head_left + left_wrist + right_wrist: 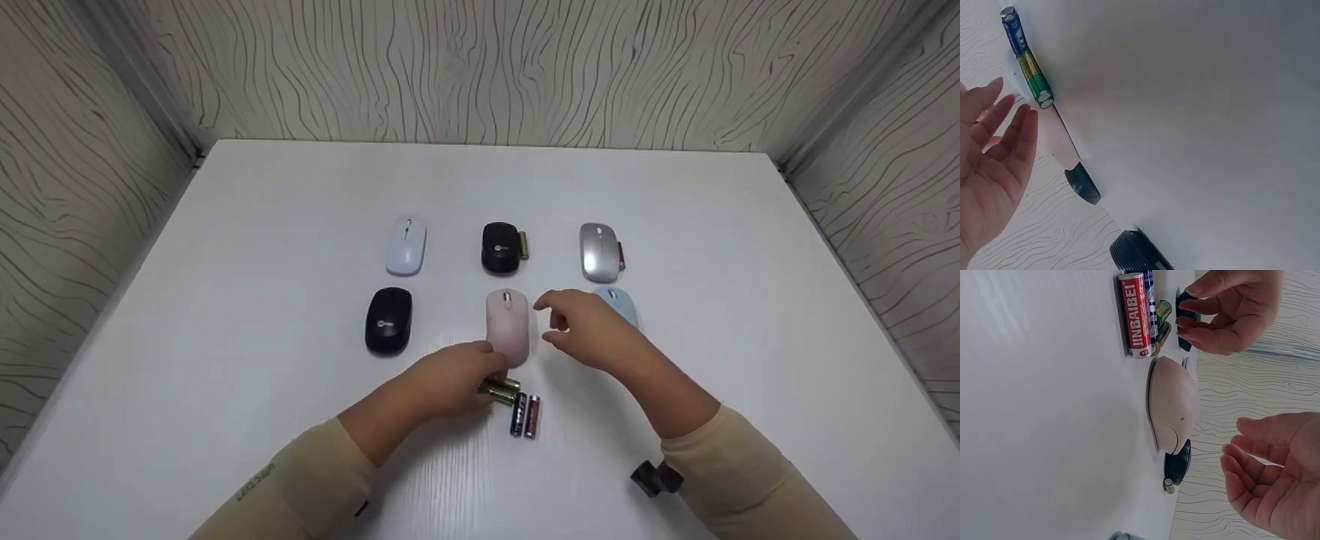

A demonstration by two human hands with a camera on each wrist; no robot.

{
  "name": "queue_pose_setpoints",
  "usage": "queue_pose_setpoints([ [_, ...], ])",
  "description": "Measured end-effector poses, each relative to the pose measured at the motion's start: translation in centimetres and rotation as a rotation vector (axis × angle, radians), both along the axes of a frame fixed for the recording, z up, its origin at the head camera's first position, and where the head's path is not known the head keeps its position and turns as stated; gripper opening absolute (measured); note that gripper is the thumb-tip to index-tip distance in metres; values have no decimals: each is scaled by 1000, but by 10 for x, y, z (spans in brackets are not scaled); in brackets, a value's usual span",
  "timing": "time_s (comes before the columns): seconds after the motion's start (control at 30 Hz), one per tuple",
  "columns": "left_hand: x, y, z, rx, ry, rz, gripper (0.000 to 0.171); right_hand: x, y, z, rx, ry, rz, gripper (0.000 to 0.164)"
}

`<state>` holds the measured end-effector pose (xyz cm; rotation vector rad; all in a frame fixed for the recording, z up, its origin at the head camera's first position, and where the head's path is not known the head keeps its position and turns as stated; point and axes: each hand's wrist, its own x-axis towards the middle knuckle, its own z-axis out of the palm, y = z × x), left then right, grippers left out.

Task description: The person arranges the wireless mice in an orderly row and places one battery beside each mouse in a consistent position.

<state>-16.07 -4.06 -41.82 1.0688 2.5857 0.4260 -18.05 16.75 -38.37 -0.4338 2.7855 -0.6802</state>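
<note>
Just behind the green-and-gold batteries (496, 394) is my left hand (456, 379), its fingertips overlapping their ends in the head view. The left wrist view shows its fingers loosely bent, with nothing between them. A dark blue battery (518, 415) and a red battery (1137, 315) lie side by side next to the green ones. Beyond them sits a pink mouse (508, 326). My right hand (589, 330) hovers right of this mouse, fingers loosely curled and holding nothing. It partly hides a light blue mouse (616, 302).
A black mouse (389, 321) sits left of the pink one. Across the back row stand a pale lavender mouse (406, 246), another black mouse (500, 247) with a gold battery (523, 246) beside it, and a silver mouse (599, 253) with a red-and-dark battery (621, 256) at its side.
</note>
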Motion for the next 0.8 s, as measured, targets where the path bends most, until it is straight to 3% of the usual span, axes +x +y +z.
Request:
queue_pose_setpoints([
  [0.13,1,3,-1,-38,78,-64,7,0,1,-1,-2,5,-7,39],
  [0.37,3,5,-5,-115,144,-103,6,0,0,-1,3,4,13,39],
  [0.57,6,8,-5,-166,120,-118,6,0,-1,-1,-24,2,19,38],
  [0.8,9,6,-2,-185,41,-85,5,-1,-2,-4,-34,-8,20,37],
])
